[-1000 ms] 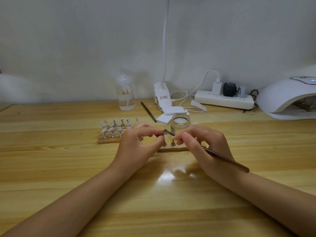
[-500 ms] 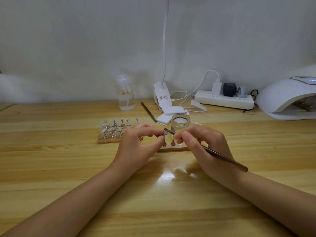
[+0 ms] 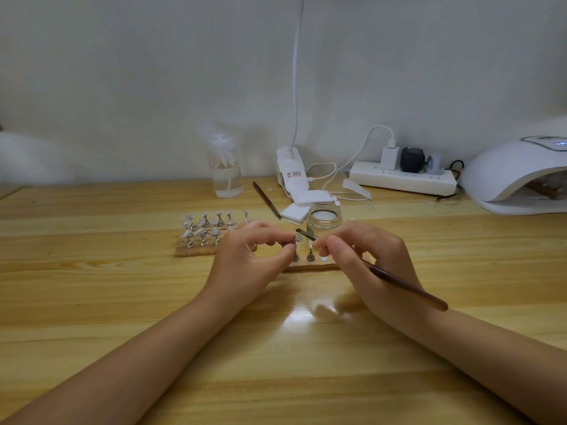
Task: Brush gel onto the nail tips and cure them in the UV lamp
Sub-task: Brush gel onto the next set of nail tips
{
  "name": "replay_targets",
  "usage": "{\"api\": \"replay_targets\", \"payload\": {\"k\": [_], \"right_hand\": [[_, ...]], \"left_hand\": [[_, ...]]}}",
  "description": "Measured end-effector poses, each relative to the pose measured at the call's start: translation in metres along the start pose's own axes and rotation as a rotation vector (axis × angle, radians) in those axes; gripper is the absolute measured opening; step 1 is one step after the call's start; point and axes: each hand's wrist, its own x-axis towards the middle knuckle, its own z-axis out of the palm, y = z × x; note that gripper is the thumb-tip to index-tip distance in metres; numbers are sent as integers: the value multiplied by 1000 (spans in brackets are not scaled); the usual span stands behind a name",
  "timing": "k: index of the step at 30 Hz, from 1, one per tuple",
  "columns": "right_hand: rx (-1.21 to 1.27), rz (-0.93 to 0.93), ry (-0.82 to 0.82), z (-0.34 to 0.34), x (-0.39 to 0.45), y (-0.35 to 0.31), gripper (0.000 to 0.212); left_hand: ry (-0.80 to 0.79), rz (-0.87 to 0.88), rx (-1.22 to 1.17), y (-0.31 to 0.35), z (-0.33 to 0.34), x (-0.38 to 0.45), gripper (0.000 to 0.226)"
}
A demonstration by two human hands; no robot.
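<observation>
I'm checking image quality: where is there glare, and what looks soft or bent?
Head view: a bright glare patch on the table just below the hands; the nail tip held by the left hand is small and soft; the UV lamp at the right edge looks stretched by the wide lens.

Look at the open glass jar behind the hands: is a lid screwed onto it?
No. The glass jar stands open, its threaded rim bare and its pale contents visible from above.

1. One camera only, worn on the person's head, looking forward and down across the bench [image 3: 92, 302].
2. It sits close, both forearms reaching in towards the wall beyond.
</observation>
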Motion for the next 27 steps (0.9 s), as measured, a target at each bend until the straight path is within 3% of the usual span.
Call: {"api": "replay_targets", "payload": {"k": [13, 19, 27], "right_hand": [[73, 42, 82, -3, 0, -2, 30], [-6, -7, 23, 0, 0, -2, 38], [108, 30, 33, -3, 0, -3, 29]], "left_hand": [[4, -6, -7, -2, -1, 0, 30], [1, 15, -19, -2, -1, 0, 29], [11, 14, -36, -5, -1, 1, 25]]}}
